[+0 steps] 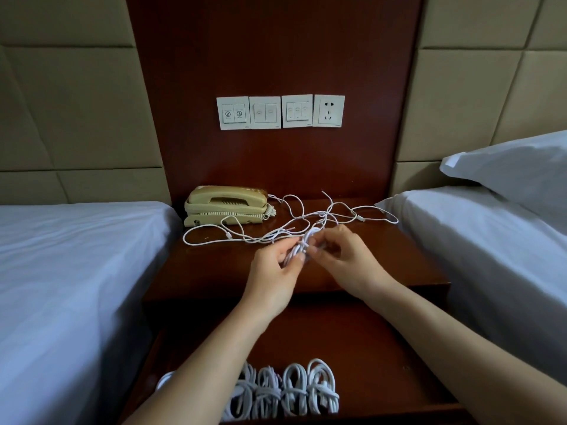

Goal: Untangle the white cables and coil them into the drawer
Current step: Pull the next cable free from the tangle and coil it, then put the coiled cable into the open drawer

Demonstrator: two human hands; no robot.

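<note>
A tangle of white cables [285, 228] sprawls over the top of the dark wooden nightstand [214, 265]. My left hand [273, 271] grips a partly wound white cable bundle [302, 245] above the nightstand top. My right hand [343, 256] pinches the same bundle from the right side, fingers curled at the wrap. Loose cable runs from the bundle back into the tangle. Below, the open drawer [383, 357] holds several coiled white cables [294, 388] lined up along its front; my left forearm hides part of that row.
A beige corded telephone [225, 204] sits at the back left of the nightstand. Wall switches and a socket [280, 111] are on the wooden panel behind. Beds with white sheets flank both sides, the left bed [76, 271] and the right bed [491, 256] with a pillow [515, 167].
</note>
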